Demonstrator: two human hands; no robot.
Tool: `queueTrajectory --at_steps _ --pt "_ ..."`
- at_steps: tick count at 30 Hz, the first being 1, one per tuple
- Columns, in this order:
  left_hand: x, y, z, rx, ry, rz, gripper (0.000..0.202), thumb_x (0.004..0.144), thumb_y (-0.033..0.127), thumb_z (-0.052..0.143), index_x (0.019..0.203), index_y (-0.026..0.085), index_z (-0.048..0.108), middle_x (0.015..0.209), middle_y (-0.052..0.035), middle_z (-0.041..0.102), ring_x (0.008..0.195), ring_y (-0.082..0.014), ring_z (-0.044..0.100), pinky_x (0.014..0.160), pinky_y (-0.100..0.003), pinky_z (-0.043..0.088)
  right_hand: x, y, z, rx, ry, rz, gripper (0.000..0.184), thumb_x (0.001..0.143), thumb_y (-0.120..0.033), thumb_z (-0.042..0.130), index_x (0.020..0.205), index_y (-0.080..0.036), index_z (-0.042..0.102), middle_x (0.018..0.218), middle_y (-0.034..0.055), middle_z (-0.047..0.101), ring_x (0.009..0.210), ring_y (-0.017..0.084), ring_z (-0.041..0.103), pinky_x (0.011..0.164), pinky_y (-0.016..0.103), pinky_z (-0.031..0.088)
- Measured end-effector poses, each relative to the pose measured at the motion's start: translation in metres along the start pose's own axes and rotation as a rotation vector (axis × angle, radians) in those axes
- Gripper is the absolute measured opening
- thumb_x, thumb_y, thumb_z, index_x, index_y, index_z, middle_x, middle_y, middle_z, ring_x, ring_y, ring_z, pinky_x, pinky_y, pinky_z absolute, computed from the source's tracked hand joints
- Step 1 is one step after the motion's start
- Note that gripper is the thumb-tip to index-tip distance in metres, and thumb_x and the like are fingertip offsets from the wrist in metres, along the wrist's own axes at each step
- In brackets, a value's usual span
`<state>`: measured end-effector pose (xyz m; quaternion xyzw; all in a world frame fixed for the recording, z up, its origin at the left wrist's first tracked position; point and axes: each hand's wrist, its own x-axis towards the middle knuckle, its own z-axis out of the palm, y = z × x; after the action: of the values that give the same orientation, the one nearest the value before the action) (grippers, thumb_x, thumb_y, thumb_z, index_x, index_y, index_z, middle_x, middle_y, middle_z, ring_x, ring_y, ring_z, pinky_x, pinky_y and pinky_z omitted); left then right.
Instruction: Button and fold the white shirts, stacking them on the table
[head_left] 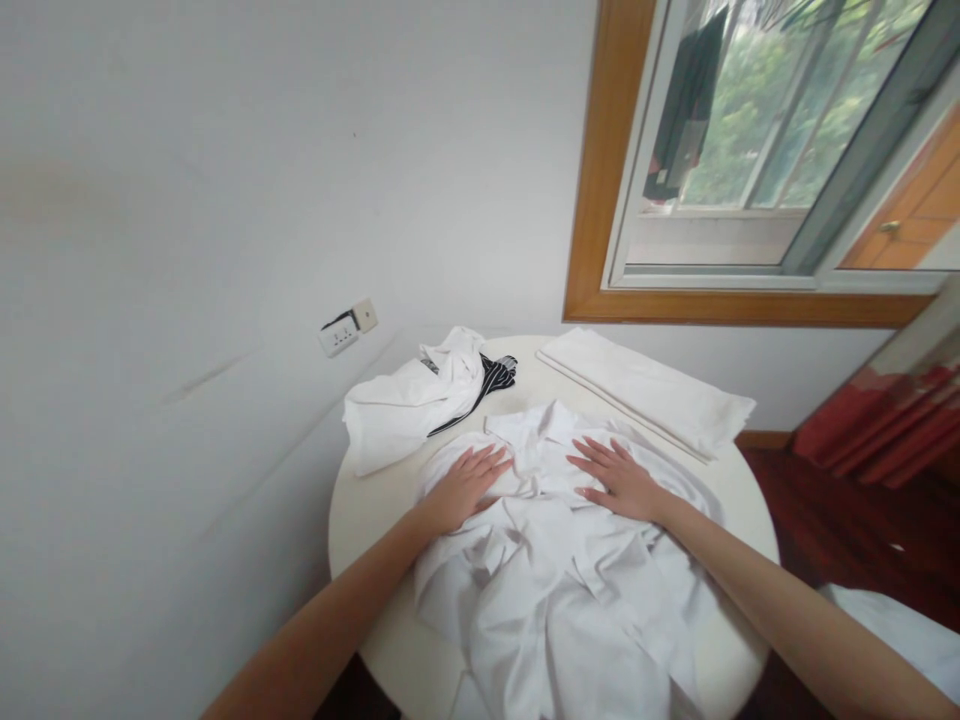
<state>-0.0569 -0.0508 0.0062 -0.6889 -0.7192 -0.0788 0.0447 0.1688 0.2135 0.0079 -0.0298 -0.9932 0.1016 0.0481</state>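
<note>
A crumpled white cloth garment spreads over the middle of the round white table and runs down past its near edge. Its exact kind is hard to make out among the folds. My left hand lies flat on its upper left part, fingers stretched out to the right. On the upper right part rests my right hand, palm down with fingers spread toward the left. Neither hand grips the fabric. Wrinkles run between the two hands and below them.
At the table's back left lies a bunched white cloth with a black striped piece. A folded white cloth sits at the back right. Behind are a wall socket, a wood-framed window and a red curtain.
</note>
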Motion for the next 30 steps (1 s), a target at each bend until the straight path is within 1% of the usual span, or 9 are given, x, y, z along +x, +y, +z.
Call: queueTrajectory --at_steps 4,6,10,12,14,18,22,26,30 --pt "-0.003 0.000 -0.006 -0.067 -0.017 0.000 0.050 0.094 0.039 0.040 0.143 0.033 0.032 0.151 -0.0017 0.032 0.141 -0.0199 0.023 0.116 -0.043 0.018 -0.002 0.001 -0.001 0.028 0.008 0.012 0.056 0.088 -0.058 0.044 0.140 -0.037 0.038 0.152 0.0007 0.029 0.140 0.025 0.023 0.113 0.054 0.010" --pt "0.002 0.000 -0.005 -0.091 0.006 -0.043 0.045 0.095 0.039 0.036 0.140 0.031 0.038 0.148 -0.0018 0.038 0.137 -0.0190 0.030 0.114 -0.042 0.021 0.002 0.002 -0.002 0.033 0.037 0.025 0.052 0.089 -0.056 0.043 0.138 -0.035 0.044 0.149 0.0015 0.034 0.138 0.025 0.028 0.113 0.052 0.015" --pt "0.021 -0.001 -0.002 -0.059 0.166 -0.274 0.038 0.096 0.032 0.032 0.121 0.021 0.058 0.124 -0.0062 0.060 0.118 -0.0181 0.050 0.106 -0.035 0.036 0.026 0.001 -0.008 0.045 0.148 0.111 0.043 0.096 -0.040 0.032 0.121 -0.022 0.061 0.132 0.0073 0.056 0.123 0.020 0.048 0.106 0.036 0.032" --pt "0.032 0.000 0.000 -0.003 0.219 -0.369 0.036 0.095 0.030 0.034 0.112 0.018 0.062 0.113 -0.0079 0.065 0.109 -0.0197 0.054 0.101 -0.035 0.040 0.041 0.000 -0.012 0.019 0.164 0.205 0.043 0.096 -0.034 0.030 0.111 -0.018 0.066 0.117 0.0095 0.064 0.111 0.020 0.056 0.099 0.032 0.038" --pt "0.040 0.001 0.006 0.062 0.230 -0.431 0.034 0.092 0.032 0.038 0.111 0.017 0.062 0.113 -0.0097 0.064 0.109 -0.0222 0.054 0.099 -0.037 0.041 0.053 -0.002 -0.011 -0.036 0.156 0.317 0.038 0.094 -0.031 0.034 0.104 -0.016 0.068 0.108 0.0108 0.067 0.105 0.022 0.058 0.095 0.033 0.040" --pt "0.046 0.000 0.024 0.143 0.228 -0.520 0.044 0.089 0.040 0.044 0.125 0.019 0.054 0.133 -0.0127 0.053 0.124 -0.0280 0.045 0.104 -0.045 0.035 0.062 -0.002 0.005 -0.133 0.255 0.454 0.038 0.090 -0.038 0.042 0.116 -0.019 0.061 0.127 0.0122 0.057 0.117 0.027 0.048 0.098 0.040 0.036" --pt "0.041 -0.011 0.035 0.104 0.159 -0.457 0.053 0.090 0.050 0.039 0.136 0.024 0.044 0.146 -0.0095 0.040 0.134 -0.0281 0.035 0.111 -0.047 0.025 0.059 0.009 0.023 -0.138 0.247 0.497 0.053 0.089 -0.051 0.042 0.135 -0.024 0.047 0.146 0.0107 0.038 0.135 0.029 0.029 0.105 0.048 0.028" --pt "0.037 -0.023 0.032 0.079 0.121 -0.395 0.057 0.090 0.056 0.036 0.139 0.026 0.041 0.149 -0.0085 0.034 0.138 -0.0272 0.030 0.112 -0.047 0.022 0.055 0.027 0.028 -0.110 0.170 0.440 0.064 0.089 -0.059 0.037 0.143 -0.025 0.037 0.152 0.0087 0.027 0.141 0.027 0.018 0.109 0.049 0.023" --pt "0.033 -0.035 0.023 0.046 0.104 -0.275 0.057 0.092 0.055 0.033 0.141 0.027 0.037 0.151 -0.0074 0.032 0.139 -0.0229 0.028 0.113 -0.043 0.022 0.051 0.045 0.022 -0.090 0.133 0.317 0.067 0.089 -0.062 0.034 0.143 -0.022 0.037 0.153 0.0079 0.025 0.142 0.026 0.015 0.113 0.045 0.019"
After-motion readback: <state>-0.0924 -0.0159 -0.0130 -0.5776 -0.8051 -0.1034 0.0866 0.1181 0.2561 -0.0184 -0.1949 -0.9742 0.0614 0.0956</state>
